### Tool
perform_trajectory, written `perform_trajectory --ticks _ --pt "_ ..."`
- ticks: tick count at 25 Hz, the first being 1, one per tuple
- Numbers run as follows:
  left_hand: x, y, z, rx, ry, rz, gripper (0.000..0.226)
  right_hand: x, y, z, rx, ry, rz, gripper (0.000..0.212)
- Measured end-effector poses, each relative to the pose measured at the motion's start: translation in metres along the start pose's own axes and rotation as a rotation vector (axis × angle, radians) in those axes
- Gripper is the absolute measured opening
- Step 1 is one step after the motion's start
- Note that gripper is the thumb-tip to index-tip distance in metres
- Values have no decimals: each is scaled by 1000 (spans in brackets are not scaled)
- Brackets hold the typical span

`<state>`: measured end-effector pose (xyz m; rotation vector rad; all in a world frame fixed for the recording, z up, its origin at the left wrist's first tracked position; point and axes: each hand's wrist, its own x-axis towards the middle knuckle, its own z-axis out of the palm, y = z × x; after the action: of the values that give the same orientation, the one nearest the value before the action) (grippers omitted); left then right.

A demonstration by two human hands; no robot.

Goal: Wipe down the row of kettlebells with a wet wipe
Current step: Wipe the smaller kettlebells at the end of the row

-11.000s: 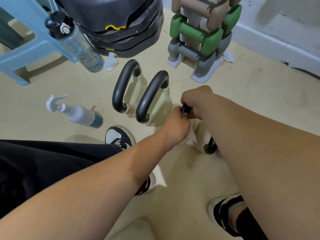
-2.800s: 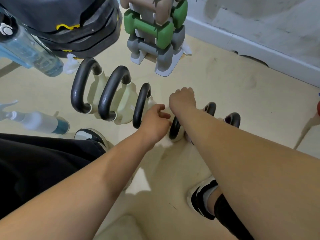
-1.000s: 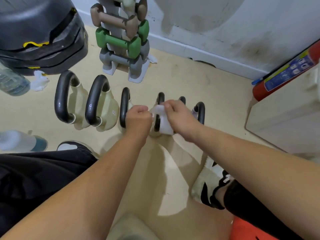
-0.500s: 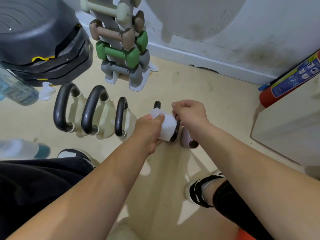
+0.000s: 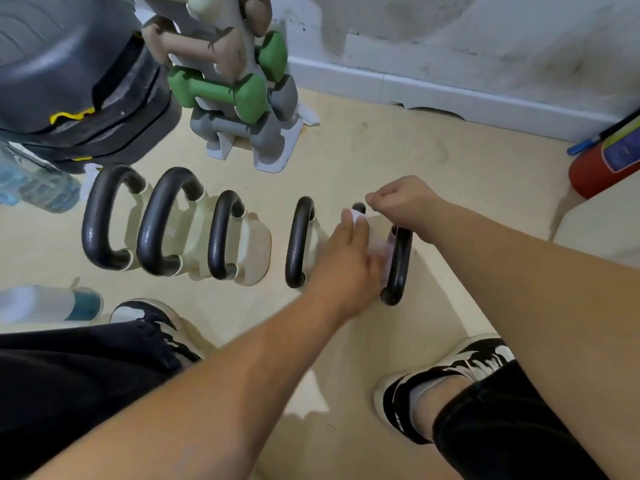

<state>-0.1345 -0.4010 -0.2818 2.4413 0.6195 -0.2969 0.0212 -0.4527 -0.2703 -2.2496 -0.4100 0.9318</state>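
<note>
Kettlebells [image 5: 225, 233] stand in a row on the floor [image 5: 381, 150], running from nine o'clock to just past the centre of our view with their black handles up, and we are busy at the three o'clock end of it. Our left hand [image 5: 346, 261] lies near the centre, fingers stretched out flat, pressing the wet wipe [image 5: 354, 214] onto the fifth kettlebell [image 5: 358, 206]. Only a handle tip of that one shows, at twelve o'clock of the fingertips. A white corner of the wipe peeps out there, and the rest is under the palm or too blurred to tell from the pale body. Our right hand [image 5: 405, 202], at two o'clock of the left, is curled into a fist and seems to grip the far end of the handle of the last kettlebell [image 5: 398, 268], steadying it. We judge the job near its end, with these two bells in hand. To do this step well, we should keep the fingers flat so the whole wipe bears on the body, and sweep from twelve o'clock toward six. The right hand can lean its bell toward three o'clock to widen the tight gap. The wipe may bunch there, so we would turn it to a fresh face before running it along the handle
</note>
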Motion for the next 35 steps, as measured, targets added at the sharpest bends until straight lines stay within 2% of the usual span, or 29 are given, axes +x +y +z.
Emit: perform_trajectory --ticks 1,2,4,6,7,8,11,12,14,16,18,21,23,25,26,28,29,31,32,33,35 --pt "-10 -2 17 -12 -13 9 56 2 3 2 62 -4 20 35" --pt "-17 -6 27 -61 31 25 57 5 4 3 101 2 26 31" --pt "-23 -14 26 -237 182 67 44 10 5 4 110 20 31 44" --pt "-17 -20 20 -401 360 4 32 14 3 1 78 -3 33 49" --pt "-10 -17 13 -450 393 -61 35 16 0 -2 66 -27 47 48" --pt "-1 -11 8 -477 366 -135 43 19 -1 -4 60 -49 58 47" --pt "37 11 8 -310 103 -353 54 25 -4 -7 74 -97 89 39" --pt "50 14 8 -198 10 -396 54 26 -6 -7 100 -108 102 35" --pt "81 12 -6 -279 -64 -467 49 25 -10 -7 154 -124 122 32" --pt "97 10 -16 -232 -143 -450 37 25 -13 -4 143 -120 111 32" --pt "85 6 -7 -88 -97 -328 37 24 -14 -2 110 -111 106 34" --pt "16 -10 33 -341 240 -169 59 23 -15 0 40 -112 91 17" --pt "-25 -16 57 -383 330 -147 67 24 -17 4 12 -110 85 9" --pt "-27 -12 57 -377 336 -126 68 27 -17 7 -26 -113 64 14" --pt "-15 -7 53 -438 339 -175 68 27 -19 8 -46 -109 54 17" --pt "26 -2 33 -399 260 -218 64 28 -21 7 -40 -105 46 19" --pt "46 8 20 -308 209 -207 58 29 -21 5 -26 -117 49 29" --pt "81 11 3 -47 5 -256 41 29 -24 3 -29 -120 57 49" --pt "102 4 -3 -139 -60 -348 36 29 -25 3 -32 -120 53 51" --pt "113 -2 -3 -255 -50 -363 36 29 -25 3 -40 -126 52 46" --pt "88 -2 7 -258 60 -291 46 28 -25 3 -69 -127 45 27"
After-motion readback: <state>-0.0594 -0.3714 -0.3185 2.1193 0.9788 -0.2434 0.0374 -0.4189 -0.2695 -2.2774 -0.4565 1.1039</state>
